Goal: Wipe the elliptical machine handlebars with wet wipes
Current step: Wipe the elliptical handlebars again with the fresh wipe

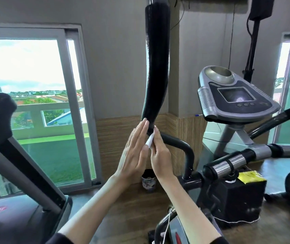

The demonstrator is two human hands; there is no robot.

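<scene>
One white crumpled wipe point(149, 141) sits at the bottom end of the black foam handlebar point(156, 67), a thick curved tube meeting glossy bare metal. The right hand point(160, 156) pinches the wipe against the bar with fingers curled, while the left hand point(133, 152) is flat, fingers straight and together, tips touching the foam's left side. Further right are a grey plastic console point(235, 95) with one dark screen and three round buttons, and a yellow packet point(250, 176) with unreadable print; one cup point(148, 180) stands on the floor below the hands.
</scene>
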